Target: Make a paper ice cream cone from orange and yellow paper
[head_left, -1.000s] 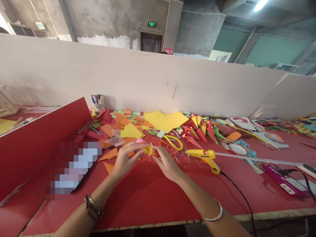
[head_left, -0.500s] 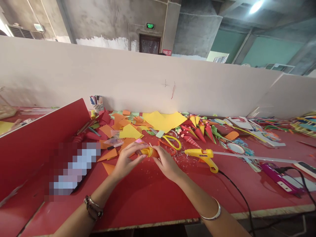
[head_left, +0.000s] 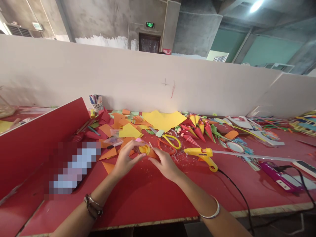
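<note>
Between my two hands is a small rolled piece of yellow and orange paper (head_left: 145, 150), with its yellow folds facing up. My left hand (head_left: 125, 160) grips its left side between thumb and fingers. On the orange end at the right, my right hand (head_left: 166, 164) has its thumb and fingers closed. Fingers hide part of the paper. Just beyond lie scissors with yellow handles (head_left: 174, 141) and a pair with orange handles (head_left: 166, 146). A yellow glue gun (head_left: 199, 153) rests to the right of my right hand, a clear glue stick (head_left: 254, 156) sticking out of its back.
Orange paper scraps (head_left: 108, 153) and yellow sheets (head_left: 163, 121) cover the back of the red table (head_left: 143, 204). Small red and yellow paper cones (head_left: 197, 131) lie behind the glue gun. A black cord (head_left: 237, 187), purple power strip (head_left: 281, 177), pen cup (head_left: 97, 106) and red divider (head_left: 49, 141) surround the space.
The rolled paper has turned a little in my fingers, and its yellow part sits slightly further left. My right fingers have shifted on the orange end. The things on the table stay put.
</note>
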### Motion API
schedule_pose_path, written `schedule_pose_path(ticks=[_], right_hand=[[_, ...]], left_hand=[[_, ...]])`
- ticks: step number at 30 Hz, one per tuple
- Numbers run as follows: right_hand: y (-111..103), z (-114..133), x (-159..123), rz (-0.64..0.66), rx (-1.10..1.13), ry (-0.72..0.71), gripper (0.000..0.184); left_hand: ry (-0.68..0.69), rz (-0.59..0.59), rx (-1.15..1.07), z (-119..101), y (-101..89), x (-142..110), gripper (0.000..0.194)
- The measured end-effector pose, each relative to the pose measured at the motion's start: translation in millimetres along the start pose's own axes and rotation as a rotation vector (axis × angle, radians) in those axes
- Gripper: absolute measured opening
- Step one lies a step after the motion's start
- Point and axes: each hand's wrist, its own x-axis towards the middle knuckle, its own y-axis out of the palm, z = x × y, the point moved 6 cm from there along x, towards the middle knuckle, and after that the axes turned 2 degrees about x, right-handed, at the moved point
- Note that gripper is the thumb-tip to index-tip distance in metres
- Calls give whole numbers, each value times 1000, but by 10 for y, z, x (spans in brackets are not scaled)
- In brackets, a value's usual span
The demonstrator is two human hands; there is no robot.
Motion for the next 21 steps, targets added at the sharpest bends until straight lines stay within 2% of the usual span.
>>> schedule_pose_path(ticks=[5,10,13,17,21], right_hand=[[5,10,-1,7,-6,-10,25],[-1,-39,-4,-41,-65,21,24],[-7,-73,-8,-61,-123,44,25],[-26,-85,-8,-78,-179,57,26],[-23,-87,-7,-98,-208,54,26]], left_hand=[[9,-23,52,9,12,-5,20],[132,-207,269,-122,-96,-3,6],[181,-160,314,-155,-65,0,2],[168,-88,275,-121,-14,-6,4],[154,-92,259,-89,0,-8,1]])
